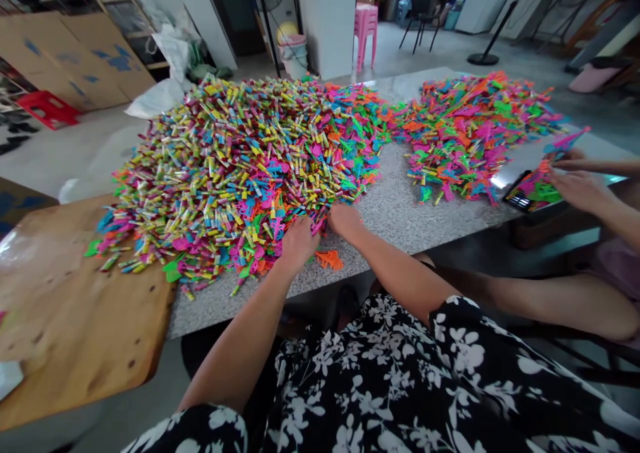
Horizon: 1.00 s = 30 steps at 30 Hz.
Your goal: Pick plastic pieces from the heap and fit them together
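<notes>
The left hand (300, 241) and right hand (345, 221) are close together at the colourful pile (235, 139). I cannot tell if they grip anything. An orange piece (330, 260) lies near.

We look across a smooth grey floor (447, 56) to a broad white pillar (329, 23). Just right of it stands a stack of pink plastic stools (366, 26), then a black round-backed chair (425, 1). On our left, a low red plastic stool (49, 108) sits by brown cardboard panels (75, 59) patched with blue; a dark doorway (234, 13) lies beyond.
</notes>
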### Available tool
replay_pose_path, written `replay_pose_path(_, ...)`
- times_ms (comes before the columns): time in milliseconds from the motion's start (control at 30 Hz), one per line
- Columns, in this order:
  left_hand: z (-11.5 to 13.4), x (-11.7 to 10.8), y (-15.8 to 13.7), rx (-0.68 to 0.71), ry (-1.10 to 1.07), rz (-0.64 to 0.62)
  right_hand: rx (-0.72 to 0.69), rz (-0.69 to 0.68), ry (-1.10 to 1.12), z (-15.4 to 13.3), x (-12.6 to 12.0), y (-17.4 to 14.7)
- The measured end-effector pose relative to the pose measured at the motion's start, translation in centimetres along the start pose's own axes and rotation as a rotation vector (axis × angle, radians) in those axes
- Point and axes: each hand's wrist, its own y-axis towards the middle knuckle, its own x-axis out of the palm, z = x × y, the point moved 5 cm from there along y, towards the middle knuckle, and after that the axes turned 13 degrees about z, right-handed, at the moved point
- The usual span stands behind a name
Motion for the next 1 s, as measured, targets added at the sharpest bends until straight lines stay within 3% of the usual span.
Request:
replay_pose_path(167, -2.4, -0.7, 1.1, -0.319, -0.453, 0.166, 0.068, -0.035, 0.061, 0.8, 0.8, 0.7)
replay_pose_path(300, -3.5, 0.2, 1.4, -0.575, -0.946, 0.12, 0.132, -0.015, 0.263, 1.3, 0.5, 0.2)
replay_pose_path(400, -3.5, 0.9, 1.3, -0.681, -1.173, 0.105, 0.149, 0.014, 0.532, 0.9, 0.1, -1.3)
replay_pose_path(533, -2.7, 1.1, 1.3, -0.678, -1.317, 0.155, 0.167, -0.123, 1.041, -0.3, 0.8, -4.0)
replay_pose_path(633, -2.0, 1.1, 1.3, -0.661, -1.394, 0.142, 0.16, -0.175, 1.281, -1.1, 0.9, -5.2)
replay_pose_path(767, -1.7, 1.3, 1.3, -0.67, -1.419, 0.129, 0.154, -0.166, 1.333, -1.2, 0.7, -5.8)
replay_pose_path(867, -1.7, 1.4, 1.2, -0.675, -1.4, 0.143, 0.133, -0.071, 1.27, -1.0, 0.2, -5.6)
replay_pose_path(1000, -1.5, 1.4, 1.1, -0.696, -1.413, 0.15, 0.267, 0.076, 1.428, -0.7, 0.3, -5.2)
